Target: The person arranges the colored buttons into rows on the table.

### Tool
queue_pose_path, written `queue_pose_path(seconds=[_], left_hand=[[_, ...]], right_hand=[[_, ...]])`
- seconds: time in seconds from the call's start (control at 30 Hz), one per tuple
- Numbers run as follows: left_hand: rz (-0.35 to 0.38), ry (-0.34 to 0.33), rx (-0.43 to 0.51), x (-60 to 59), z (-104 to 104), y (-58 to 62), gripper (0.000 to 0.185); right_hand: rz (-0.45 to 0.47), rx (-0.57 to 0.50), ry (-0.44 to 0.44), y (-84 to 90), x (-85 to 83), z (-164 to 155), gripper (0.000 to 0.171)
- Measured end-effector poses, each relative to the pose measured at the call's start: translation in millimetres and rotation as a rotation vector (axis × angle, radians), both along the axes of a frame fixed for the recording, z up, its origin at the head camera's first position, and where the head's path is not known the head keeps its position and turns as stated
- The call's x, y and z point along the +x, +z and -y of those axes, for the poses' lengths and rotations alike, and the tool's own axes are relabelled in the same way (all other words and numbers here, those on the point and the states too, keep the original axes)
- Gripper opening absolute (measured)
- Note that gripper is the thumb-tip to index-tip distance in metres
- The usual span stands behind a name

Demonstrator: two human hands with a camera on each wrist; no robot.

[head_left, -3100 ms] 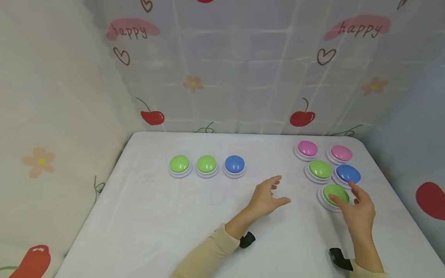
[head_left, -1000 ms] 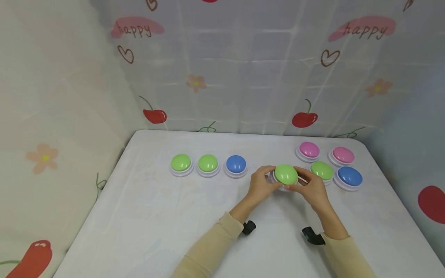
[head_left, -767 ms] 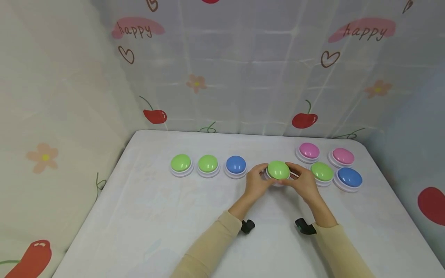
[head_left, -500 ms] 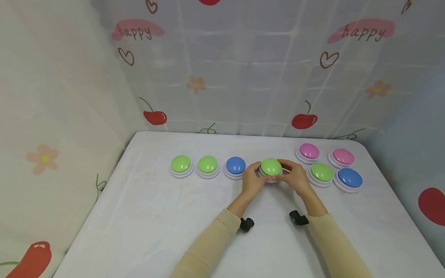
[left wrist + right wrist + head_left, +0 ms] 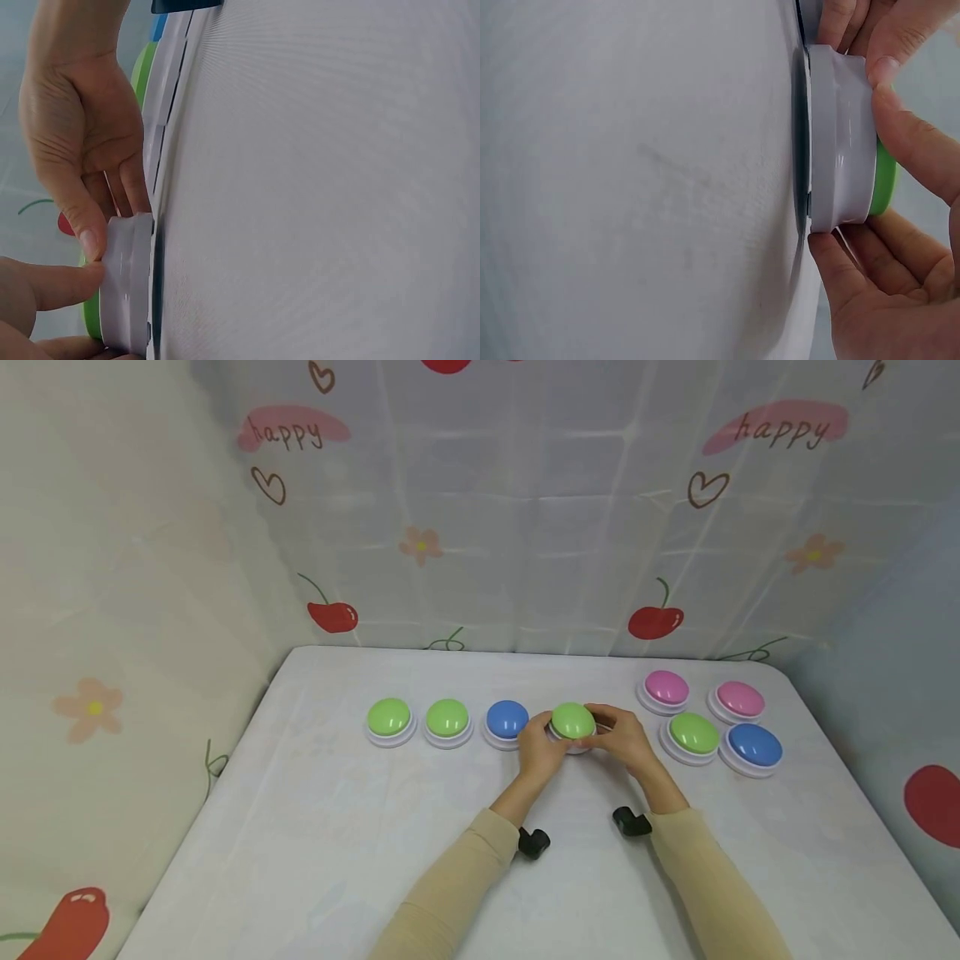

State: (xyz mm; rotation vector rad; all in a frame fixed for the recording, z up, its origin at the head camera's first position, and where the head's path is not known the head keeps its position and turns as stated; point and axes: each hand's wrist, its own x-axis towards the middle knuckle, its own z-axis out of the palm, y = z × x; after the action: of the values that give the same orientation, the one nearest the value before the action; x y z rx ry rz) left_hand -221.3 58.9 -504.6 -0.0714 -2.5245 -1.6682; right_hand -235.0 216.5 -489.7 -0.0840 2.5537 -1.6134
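A green dome push button on a white round base stands between my two hands. My left hand grips its left side and my right hand its right side. Both thumbs meet at the front of the base, as the left wrist view shows on the white base. In the right wrist view, the base is upright against or just above the tabletop; I cannot tell if it touches. Directly left of my left hand sits a blue push button, partly covered by the fingers.
Two green push buttons continue the row leftward on the white table. At right are a pink button, another pink button, a green button and a blue button. A patterned curtain hangs behind.
My right hand has brought the green button from the right-hand cluster to my left hand. Both hands have since carried it left and slightly away, close beside the blue button.
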Motion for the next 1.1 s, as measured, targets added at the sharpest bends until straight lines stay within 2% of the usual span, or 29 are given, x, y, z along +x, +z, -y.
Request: queue_pose_path(seconds=[0.5,0.7,0.83,0.97,1.1], left_hand=[[0.005,-0.011,-0.022,3.0,-1,1.1,0.048],[0.024,-0.027,-0.067,2.9,-1,1.0,0.05],[0.007,-0.029,-0.101,2.7,0,2.2,0.053],[-0.007,-0.029,-0.154,5.0,2,7.1,0.06],[-0.046,-0.052,-0.202,12.0,5,18.9,0.062]], right_hand=[[-0.002,0.059,0.001,0.3,3.1,0,0.073],[-0.021,0.071,0.009,-2.3,1.3,1,0.073],[-0.013,0.065,0.012,-3.7,-0.4,3,0.073],[0.006,0.079,0.018,-3.7,-1.6,5,0.075],[0.025,0.124,0.019,1.4,1.9,2,0.08]])
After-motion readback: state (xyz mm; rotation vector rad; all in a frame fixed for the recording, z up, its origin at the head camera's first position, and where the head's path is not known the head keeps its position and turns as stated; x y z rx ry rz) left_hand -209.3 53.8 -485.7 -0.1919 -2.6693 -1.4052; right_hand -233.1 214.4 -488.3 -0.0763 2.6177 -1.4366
